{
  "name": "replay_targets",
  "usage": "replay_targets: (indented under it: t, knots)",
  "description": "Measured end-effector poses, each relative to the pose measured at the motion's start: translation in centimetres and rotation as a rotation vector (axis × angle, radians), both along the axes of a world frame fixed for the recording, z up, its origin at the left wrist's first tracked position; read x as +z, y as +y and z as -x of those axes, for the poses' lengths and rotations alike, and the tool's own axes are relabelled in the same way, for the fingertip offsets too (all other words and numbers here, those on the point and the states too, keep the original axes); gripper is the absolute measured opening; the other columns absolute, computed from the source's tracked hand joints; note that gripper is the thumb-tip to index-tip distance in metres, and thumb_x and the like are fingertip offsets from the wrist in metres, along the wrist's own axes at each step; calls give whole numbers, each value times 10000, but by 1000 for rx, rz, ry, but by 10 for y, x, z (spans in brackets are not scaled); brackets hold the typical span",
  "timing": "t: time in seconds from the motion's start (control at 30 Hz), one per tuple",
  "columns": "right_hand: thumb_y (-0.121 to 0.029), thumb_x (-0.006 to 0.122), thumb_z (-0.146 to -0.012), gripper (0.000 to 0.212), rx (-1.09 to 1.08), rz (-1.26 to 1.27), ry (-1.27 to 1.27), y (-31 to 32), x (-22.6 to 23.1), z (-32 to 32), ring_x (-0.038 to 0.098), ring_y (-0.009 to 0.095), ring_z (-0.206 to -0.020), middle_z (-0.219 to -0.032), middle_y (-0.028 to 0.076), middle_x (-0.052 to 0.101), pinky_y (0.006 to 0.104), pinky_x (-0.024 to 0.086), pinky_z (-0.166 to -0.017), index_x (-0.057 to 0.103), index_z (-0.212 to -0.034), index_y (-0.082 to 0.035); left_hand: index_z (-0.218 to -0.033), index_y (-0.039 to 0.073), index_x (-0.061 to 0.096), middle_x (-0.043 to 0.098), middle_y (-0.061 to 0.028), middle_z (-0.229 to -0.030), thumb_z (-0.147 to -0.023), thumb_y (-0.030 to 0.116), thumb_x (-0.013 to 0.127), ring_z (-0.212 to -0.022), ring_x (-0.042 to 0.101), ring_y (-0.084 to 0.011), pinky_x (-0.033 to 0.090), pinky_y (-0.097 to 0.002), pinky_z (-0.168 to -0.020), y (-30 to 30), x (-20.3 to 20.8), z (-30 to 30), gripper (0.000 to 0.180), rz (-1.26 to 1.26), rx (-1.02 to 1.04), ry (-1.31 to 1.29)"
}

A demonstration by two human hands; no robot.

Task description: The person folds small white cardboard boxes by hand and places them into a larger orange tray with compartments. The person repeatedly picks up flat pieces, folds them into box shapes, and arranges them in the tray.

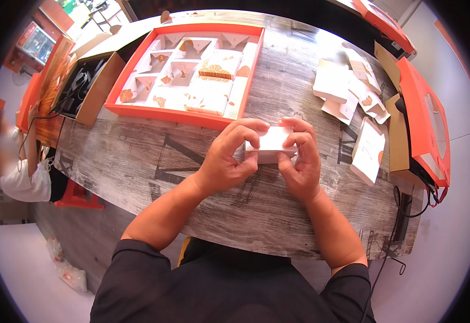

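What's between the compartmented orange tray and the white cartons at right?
Bare wood-grain tabletop from orange tray to white cartons, per the head view. The small white box, held by left hand and right hand, sits nearer the person.

From the head, one fisheye view looks down, close above left hand (226, 157), right hand (304, 164) and counter (267, 207).

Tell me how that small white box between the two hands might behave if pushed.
The small white box looks like card, so it is probably light for its size. Its flat faces suggest it would slide across the table rather than roll. Between the left hand and right hand it shows no obvious buckling, so it seems fairly stiff.
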State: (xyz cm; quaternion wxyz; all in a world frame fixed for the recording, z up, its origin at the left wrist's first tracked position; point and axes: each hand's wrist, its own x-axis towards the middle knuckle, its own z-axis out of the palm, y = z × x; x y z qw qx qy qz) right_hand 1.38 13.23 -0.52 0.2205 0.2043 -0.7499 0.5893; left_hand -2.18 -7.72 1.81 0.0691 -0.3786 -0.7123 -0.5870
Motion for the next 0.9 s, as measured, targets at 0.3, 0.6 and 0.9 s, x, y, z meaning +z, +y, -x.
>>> replay_targets:
  t: [0.3, 0.6, 0.9]
  knots:
    - [-5, 660, -786, 268, 73, 38, -94, -1, 1, 0, 533, 320, -1280, -1400, 184, 523, 444, 415, -1097, 527, -1003, -87, -932, 56, 568, 678, -160, -1204, -730, -73, 683, -1109, 658, -356, 542, -419, -942, 3, 6, 1, 266, 77, 130, 232]
    - [17, 609, -808, 249, 104, 50, -96, 0, 1, 2, 517, 320, -1313, -1418, 190, 502, 444, 419, -1098, 520, -1018, -83, -924, 51, 543, 651, -167, -1200, -725, -19, 720, -1079, 651, -335, 532, -391, -928, 7, 2, -6, 275, 30, 196, 108]
    - [-5, 590, -859, 179, 103, 102, -123, -3, -2, 0, 526, 310, -1299, -1435, 189, 483, 440, 417, -1099, 531, -1013, -77, -947, 52, 562, 601, -184, -1266, -739, 25, 750, -1145, 622, -339, 501, -400, -988, 7, -1, -7, 281, 22, 163, 43]
